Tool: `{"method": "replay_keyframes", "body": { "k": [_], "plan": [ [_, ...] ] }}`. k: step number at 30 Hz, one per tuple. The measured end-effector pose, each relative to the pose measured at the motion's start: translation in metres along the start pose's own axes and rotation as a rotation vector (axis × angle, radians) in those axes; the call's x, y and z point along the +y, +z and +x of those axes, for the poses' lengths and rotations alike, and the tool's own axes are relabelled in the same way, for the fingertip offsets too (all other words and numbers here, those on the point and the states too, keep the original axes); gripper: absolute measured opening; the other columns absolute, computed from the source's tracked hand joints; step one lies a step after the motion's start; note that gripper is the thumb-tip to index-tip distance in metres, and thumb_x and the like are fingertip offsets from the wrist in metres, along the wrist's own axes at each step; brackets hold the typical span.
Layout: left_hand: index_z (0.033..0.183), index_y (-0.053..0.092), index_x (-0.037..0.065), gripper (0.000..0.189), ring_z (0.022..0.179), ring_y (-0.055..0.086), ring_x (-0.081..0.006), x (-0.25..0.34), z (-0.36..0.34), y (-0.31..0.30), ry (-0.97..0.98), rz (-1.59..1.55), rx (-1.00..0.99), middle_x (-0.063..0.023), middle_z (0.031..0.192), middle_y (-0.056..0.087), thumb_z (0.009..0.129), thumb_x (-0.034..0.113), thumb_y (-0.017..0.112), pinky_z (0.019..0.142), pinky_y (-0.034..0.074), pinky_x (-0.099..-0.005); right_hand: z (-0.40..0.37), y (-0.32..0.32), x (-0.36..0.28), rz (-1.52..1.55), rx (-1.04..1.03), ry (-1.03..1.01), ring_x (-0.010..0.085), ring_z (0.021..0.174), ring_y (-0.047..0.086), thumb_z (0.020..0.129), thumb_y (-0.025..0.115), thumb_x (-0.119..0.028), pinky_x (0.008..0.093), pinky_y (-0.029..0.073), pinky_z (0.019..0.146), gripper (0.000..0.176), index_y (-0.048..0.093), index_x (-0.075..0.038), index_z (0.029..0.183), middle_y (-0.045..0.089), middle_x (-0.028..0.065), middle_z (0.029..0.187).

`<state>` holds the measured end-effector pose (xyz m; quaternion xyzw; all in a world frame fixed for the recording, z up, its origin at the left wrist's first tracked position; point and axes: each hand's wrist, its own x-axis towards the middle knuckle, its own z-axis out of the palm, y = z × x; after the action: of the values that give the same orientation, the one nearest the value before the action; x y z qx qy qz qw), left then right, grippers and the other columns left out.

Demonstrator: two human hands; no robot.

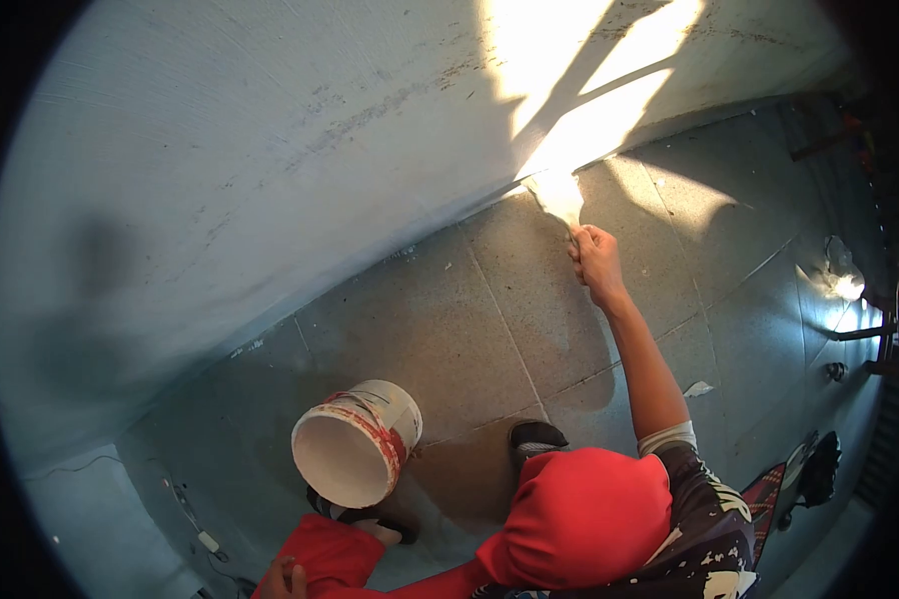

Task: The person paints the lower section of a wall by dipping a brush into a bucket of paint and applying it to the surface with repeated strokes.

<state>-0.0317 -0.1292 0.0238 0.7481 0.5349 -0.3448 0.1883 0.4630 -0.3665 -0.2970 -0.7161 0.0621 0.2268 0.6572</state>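
My right hand [597,262] is closed round the handle of a flat, pale tool [557,198], a brush or scraper. The tool's wide end meets the foot of the wall, in bright sunlight. Only part of my left hand [288,579] shows, at the bottom left edge beside the red cloth over my leg [335,551]; its fingers look slightly apart, with nothing seen in them. Between the wall and my feet is a white bucket [345,461] with red stains on its rim, its mouth facing the camera. The inside looks pale.
The grey wall [270,150] runs diagonally above the tiled floor [440,319]. A cable with a white plug [208,541] lies at the lower left. At the right are a clear plastic item [841,270], dark furniture legs [862,332] and a black object [821,469].
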Motion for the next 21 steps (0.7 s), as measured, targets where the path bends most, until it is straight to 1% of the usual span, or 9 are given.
{"method": "replay_keyframes", "body": {
  "k": [2, 4, 8, 10, 11, 12, 15, 17, 21],
  "plan": [
    [0.132, 0.054, 0.009, 0.056, 0.122, 0.051, -0.0439, 0.0, 0.0, 0.0, 0.015, -0.001, -0.002, -0.0232, 0.131, 0.057, 0.101, 0.053, 0.039, 0.101, 0.042, -0.0455, 0.005, -0.002, 0.01, -0.044, 0.019, -0.004, 0.0038, 0.048, 0.04, 0.097, 0.055, -0.021, 0.022, 0.032, 0.041, 0.023, 0.057, -0.008, 0.078, 0.052, -0.0031, 0.064],
    [0.132, 0.054, 0.008, 0.055, 0.122, 0.052, -0.0436, 0.0, 0.001, 0.0, 0.031, 0.001, -0.003, -0.023, 0.13, 0.057, 0.101, 0.052, 0.039, 0.101, 0.042, -0.0454, 0.021, 0.001, 0.026, -0.257, 0.064, -0.038, 0.0022, 0.047, 0.038, 0.099, 0.053, -0.023, 0.0209, 0.029, 0.039, 0.023, 0.055, -0.012, 0.079, 0.051, -0.0056, 0.064],
    [0.13, 0.055, 0.007, 0.054, 0.121, 0.052, -0.0434, -0.003, 0.002, 0.001, 0.04, 0.002, 0.022, -0.0227, 0.129, 0.058, 0.101, 0.051, 0.041, 0.101, 0.042, -0.0448, 0.035, 0.003, 0.026, -0.24, 0.057, -0.084, 0.0015, 0.047, 0.037, 0.099, 0.053, -0.024, 0.0204, 0.029, 0.039, 0.022, 0.054, -0.013, 0.08, 0.05, -0.0062, 0.064],
    [0.13, 0.055, 0.007, 0.054, 0.121, 0.052, -0.0434, -0.002, 0.002, 0.001, 0.039, -0.008, 0.019, -0.0228, 0.129, 0.058, 0.101, 0.05, 0.041, 0.101, 0.042, -0.0446, 0.016, -0.002, -0.009, 0.021, -0.014, -0.072, 0.0012, 0.047, 0.037, 0.099, 0.054, -0.025, 0.02, 0.029, 0.039, 0.022, 0.054, -0.013, 0.081, 0.049, -0.0065, 0.063],
    [0.13, 0.055, 0.007, 0.053, 0.121, 0.053, -0.0434, -0.002, 0.002, 0.0, 0.027, -0.002, 0.013, -0.0229, 0.129, 0.058, 0.101, 0.05, 0.041, 0.101, 0.042, -0.0444, 0.01, -0.006, -0.017, 0.125, -0.042, -0.076, 0.0019, 0.046, 0.037, 0.099, 0.054, -0.022, 0.0203, 0.029, 0.037, 0.02, 0.056, -0.01, 0.082, 0.049, -0.0049, 0.062],
    [0.13, 0.055, 0.007, 0.053, 0.121, 0.053, -0.0434, -0.001, 0.003, -0.001, 0.015, 0.002, 0.007, -0.0231, 0.129, 0.058, 0.101, 0.049, 0.042, 0.101, 0.042, -0.0443, 0.008, -0.011, -0.015, 0.124, -0.04, -0.076, 0.0019, 0.046, 0.037, 0.099, 0.054, -0.022, 0.0203, 0.029, 0.037, 0.02, 0.056, -0.01, 0.082, 0.049, -0.0049, 0.062],
    [0.129, 0.055, 0.006, 0.053, 0.121, 0.053, -0.043, 0.003, 0.0, -0.002, 0.017, -0.023, 0.013, -0.0236, 0.128, 0.058, 0.102, 0.049, 0.042, 0.101, 0.042, -0.044, 0.006, -0.022, -0.008, 0.084, -0.098, -0.033, 0.0022, 0.046, 0.038, 0.099, 0.054, -0.022, 0.0205, 0.031, 0.038, 0.021, 0.056, -0.01, 0.081, 0.049, -0.0049, 0.061],
    [0.129, 0.055, 0.005, 0.053, 0.121, 0.053, -0.0429, 0.005, 0.002, -0.002, 0.022, -0.026, 0.016, -0.0236, 0.128, 0.058, 0.102, 0.048, 0.042, 0.101, 0.042, -0.044, 0.01, -0.017, 0.002, -0.117, 0.005, 0.009, 0.0027, 0.047, 0.04, 0.099, 0.054, -0.022, 0.0207, 0.032, 0.04, 0.023, 0.055, -0.011, 0.078, 0.05, -0.0045, 0.062],
    [0.129, 0.055, 0.005, 0.052, 0.12, 0.053, -0.0431, 0.003, 0.0, 0.0, 0.014, -0.019, 0.025, -0.0236, 0.128, 0.058, 0.102, 0.048, 0.043, 0.101, 0.042, -0.0439, 0.029, -0.006, 0.013, -0.184, 0.012, -0.039, 0.003, 0.048, 0.041, 0.098, 0.055, -0.023, 0.0209, 0.033, 0.041, 0.025, 0.055, -0.01, 0.077, 0.051, -0.0043, 0.062]
  ]
}}
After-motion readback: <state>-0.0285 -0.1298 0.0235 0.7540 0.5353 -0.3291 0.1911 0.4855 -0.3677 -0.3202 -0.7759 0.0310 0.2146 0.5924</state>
